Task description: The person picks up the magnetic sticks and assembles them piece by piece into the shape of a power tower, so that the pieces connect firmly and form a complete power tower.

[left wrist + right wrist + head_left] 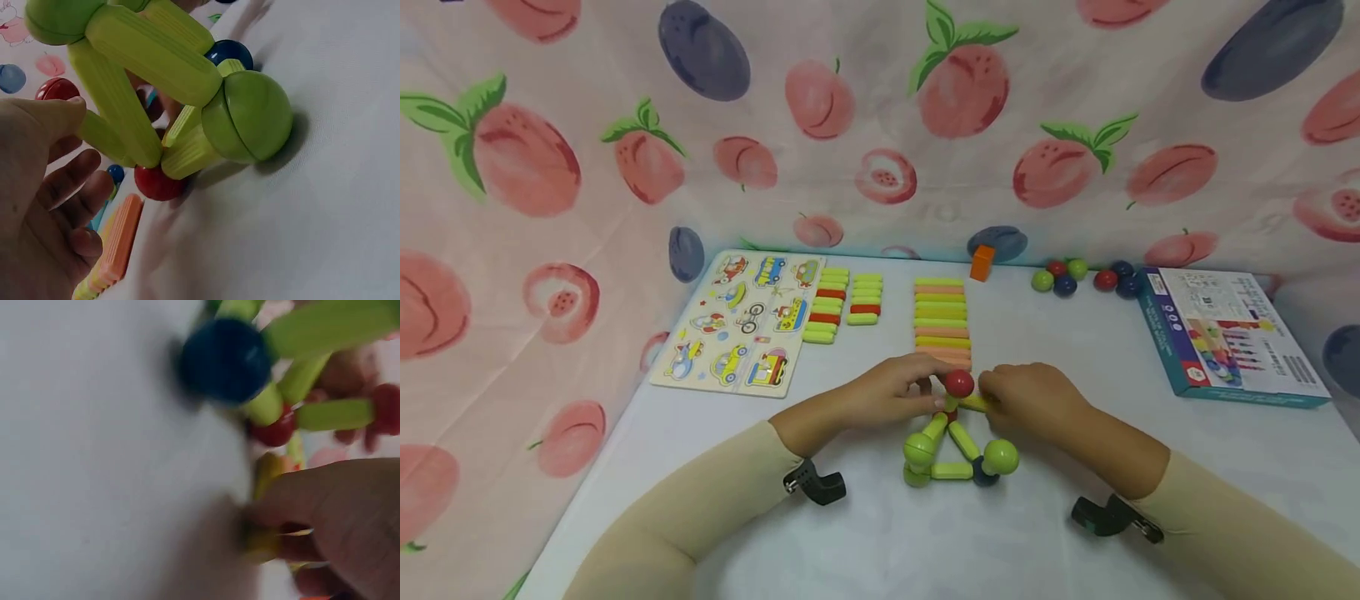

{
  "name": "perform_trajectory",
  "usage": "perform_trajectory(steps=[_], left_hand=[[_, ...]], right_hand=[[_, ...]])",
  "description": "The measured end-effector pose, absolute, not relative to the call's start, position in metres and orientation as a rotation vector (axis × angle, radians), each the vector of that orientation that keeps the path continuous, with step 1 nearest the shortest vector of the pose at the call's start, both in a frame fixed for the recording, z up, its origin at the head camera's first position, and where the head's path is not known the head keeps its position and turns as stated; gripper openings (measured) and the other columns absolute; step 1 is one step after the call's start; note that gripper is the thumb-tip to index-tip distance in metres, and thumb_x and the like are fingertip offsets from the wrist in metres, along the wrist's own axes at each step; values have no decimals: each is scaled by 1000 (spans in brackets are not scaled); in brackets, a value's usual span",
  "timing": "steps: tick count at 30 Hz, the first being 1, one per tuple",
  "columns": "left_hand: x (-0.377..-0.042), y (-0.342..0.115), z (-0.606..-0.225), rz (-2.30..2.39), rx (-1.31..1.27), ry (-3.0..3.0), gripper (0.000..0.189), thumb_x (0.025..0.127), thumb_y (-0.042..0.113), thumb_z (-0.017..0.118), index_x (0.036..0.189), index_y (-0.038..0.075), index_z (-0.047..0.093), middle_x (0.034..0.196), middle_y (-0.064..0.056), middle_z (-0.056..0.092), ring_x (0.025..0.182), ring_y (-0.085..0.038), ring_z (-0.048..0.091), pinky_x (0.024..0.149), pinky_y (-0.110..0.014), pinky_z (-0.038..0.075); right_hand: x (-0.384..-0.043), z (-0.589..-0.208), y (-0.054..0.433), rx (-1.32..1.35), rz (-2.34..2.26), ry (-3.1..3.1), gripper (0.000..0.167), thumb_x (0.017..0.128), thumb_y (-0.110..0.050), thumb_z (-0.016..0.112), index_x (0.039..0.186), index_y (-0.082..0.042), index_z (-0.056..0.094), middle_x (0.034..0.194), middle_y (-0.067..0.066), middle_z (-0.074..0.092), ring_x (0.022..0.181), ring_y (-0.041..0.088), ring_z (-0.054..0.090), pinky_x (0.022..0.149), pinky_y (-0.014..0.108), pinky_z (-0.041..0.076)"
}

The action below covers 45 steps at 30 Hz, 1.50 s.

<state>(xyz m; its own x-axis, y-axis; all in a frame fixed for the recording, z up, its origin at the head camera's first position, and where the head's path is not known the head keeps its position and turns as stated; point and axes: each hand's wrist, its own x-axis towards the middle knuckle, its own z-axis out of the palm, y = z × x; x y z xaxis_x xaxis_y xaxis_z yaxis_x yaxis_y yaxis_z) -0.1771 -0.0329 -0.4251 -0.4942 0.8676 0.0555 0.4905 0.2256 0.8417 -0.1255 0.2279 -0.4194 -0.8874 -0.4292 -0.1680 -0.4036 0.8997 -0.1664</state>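
Observation:
A frame of light-green sticks (pixel 951 472) and coloured balls stands on the table before me. Its base joins a lower red ball, a dark blue ball (pixel 226 360) and a green ball, and uprights carry balls on top. My left hand (pixel 895 392) holds the far upright by its red top ball (pixel 958 383), thumb near the ball and the lower fingers loosely bent (pixel 72 181). Between thumb and fingers, my right hand (pixel 1037 400) pinches a yellow stick (pixel 975 403). This stick lies low by the table, its inner end close to the frame's lower red ball (pixel 275 428).
Beyond the hands lies a column of yellow and orange sticks (pixel 942 321). Green and red sticks (pixel 826 305) sit beside a picture puzzle board (pixel 730 325) at left. Loose balls (pixel 1064 285), an orange block (pixel 982 262) and a toy box (pixel 1232 333) are at the back and right.

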Motion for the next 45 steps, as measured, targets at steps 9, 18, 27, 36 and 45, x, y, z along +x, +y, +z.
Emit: perform_trajectory(steps=[9,18,27,36,45], left_hand=[[-177,-29,-430,1202,1091,2143,25,106,18,70,130,20,68,113,13,69,99,-10,64,85,-29,55],[-180,-27,-434,1245,1160,2114,23,107,17,68,130,17,67,110,10,70,98,-10,65,84,-29,56],[-174,-28,-435,1208,1287,2078,27,106,17,70,133,17,69,122,10,69,106,-8,61,92,-27,54],[-172,-34,-444,1010,1247,2125,45,102,2,57,144,16,64,130,7,68,115,-8,60,104,-30,49],[-171,-47,-455,896,1319,2311,20,102,14,68,119,22,72,106,12,69,99,-8,58,94,-30,50]], right_hand=[[-101,-422,254,-316,-1191,2340,18,98,-13,73,115,-10,73,97,3,70,91,23,61,77,31,56],[-92,-432,263,-319,-1484,2091,25,105,-9,65,127,2,65,113,15,71,103,30,66,85,28,58],[-92,-431,247,-404,-1349,2155,20,99,-11,75,119,-7,73,102,7,73,90,29,64,77,27,55],[-64,-429,250,-447,-1092,2402,39,89,-11,80,125,-19,67,100,-6,67,84,17,58,69,27,50],[-48,-434,230,-301,-1035,2587,32,83,-24,93,108,-28,74,100,-16,72,89,12,64,84,37,57]])
